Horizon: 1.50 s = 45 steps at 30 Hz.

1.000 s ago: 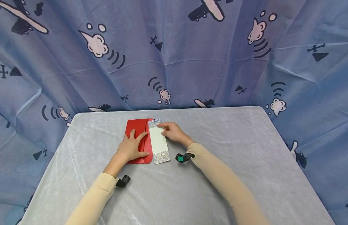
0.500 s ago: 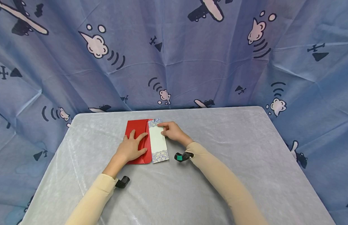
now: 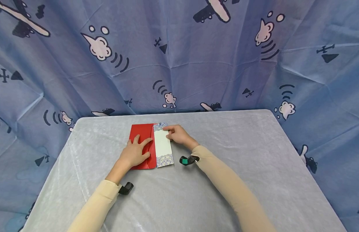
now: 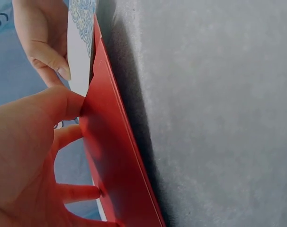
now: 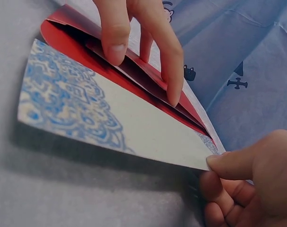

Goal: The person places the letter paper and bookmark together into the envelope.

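A red paper envelope [image 3: 143,129] lies on the table, its mouth facing right. My left hand [image 3: 133,154] rests on it with spread fingers, the thumb near the mouth. In the right wrist view the envelope's mouth [image 5: 148,87] gapes under those fingertips. My right hand [image 3: 179,135] pinches the right edge of a white card [image 3: 163,143] with blue patterned ends, the index finger stretched along its upper part. The card lies tilted over the envelope's flap, its left edge along the mouth. Whether any corner is inside the envelope, I cannot tell.
A grey cloth-covered table [image 3: 225,177] spreads around the hands. Behind it hangs a blue curtain [image 3: 196,74] printed with planes and clouds. Black wrist cameras sit by the left cuff [image 3: 126,188] and the right cuff [image 3: 189,160].
The card's lower end has shifted slightly left, closer against the envelope's mouth. My left thumb has drawn a little to the left. The right hand has hardly moved and keeps its pinch.
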Tool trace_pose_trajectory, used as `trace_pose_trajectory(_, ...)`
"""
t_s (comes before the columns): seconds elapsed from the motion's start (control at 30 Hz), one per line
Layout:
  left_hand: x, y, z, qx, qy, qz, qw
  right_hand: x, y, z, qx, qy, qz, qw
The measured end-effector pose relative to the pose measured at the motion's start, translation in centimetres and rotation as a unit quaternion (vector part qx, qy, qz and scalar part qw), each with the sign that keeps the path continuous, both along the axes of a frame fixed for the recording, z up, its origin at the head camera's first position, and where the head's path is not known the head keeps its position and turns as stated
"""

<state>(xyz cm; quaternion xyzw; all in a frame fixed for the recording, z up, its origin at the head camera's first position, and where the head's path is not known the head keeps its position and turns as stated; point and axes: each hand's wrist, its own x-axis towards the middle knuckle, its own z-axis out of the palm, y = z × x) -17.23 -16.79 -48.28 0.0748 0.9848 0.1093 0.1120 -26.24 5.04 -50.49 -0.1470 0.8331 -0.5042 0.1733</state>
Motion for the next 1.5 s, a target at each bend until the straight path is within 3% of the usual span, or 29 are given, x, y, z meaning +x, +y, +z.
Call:
trace_pose_trajectory(0.5,0.07,-0.02,-0.10,0.001,0.005,-0.002,1.0000,-0.04,0.00,0.31,-0.024,-0.031,-0.016,0.999)
trace_pose_trajectory(1.5,0.26,0.09,-0.03,0.012,0.015,0.004,0.9998,0.75,-0.86,0.54,-0.001,-0.007,-0.032,0.999)
